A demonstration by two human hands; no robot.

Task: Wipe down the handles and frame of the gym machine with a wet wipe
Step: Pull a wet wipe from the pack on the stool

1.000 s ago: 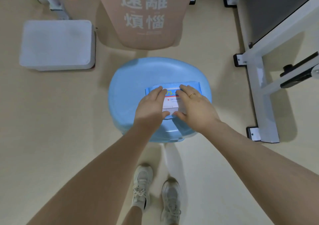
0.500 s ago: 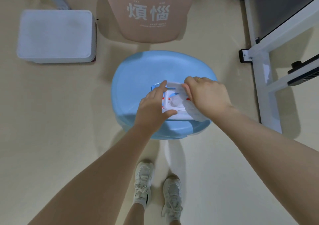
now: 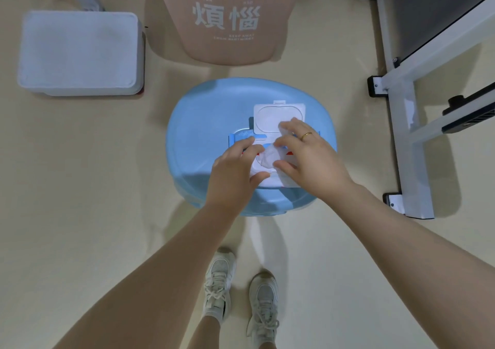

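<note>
- Your right hand has its thumb and forefinger drawn toward each other around a crumpled wet wipe that sticks up from the pack's opening; the wipe sits at 9 o'clock from your palm, between those two fingertips.
- Whether those fingertips actually pinch the wipe, you cannot tell from here.
- Your left hand lies on the wipes pack, fingers fairly straight and thumb spread to 3 o'clock, with the wipe just beside the fingertips.
- The pack's white flip lid stands open at 12 o'clock from the wipe.
- The pack rests on a blue stool.
- The white gym machine frame stands at 3 o'clock, well apart from the stool.
- A white box sits on the floor at 10 o'clock.
</note>
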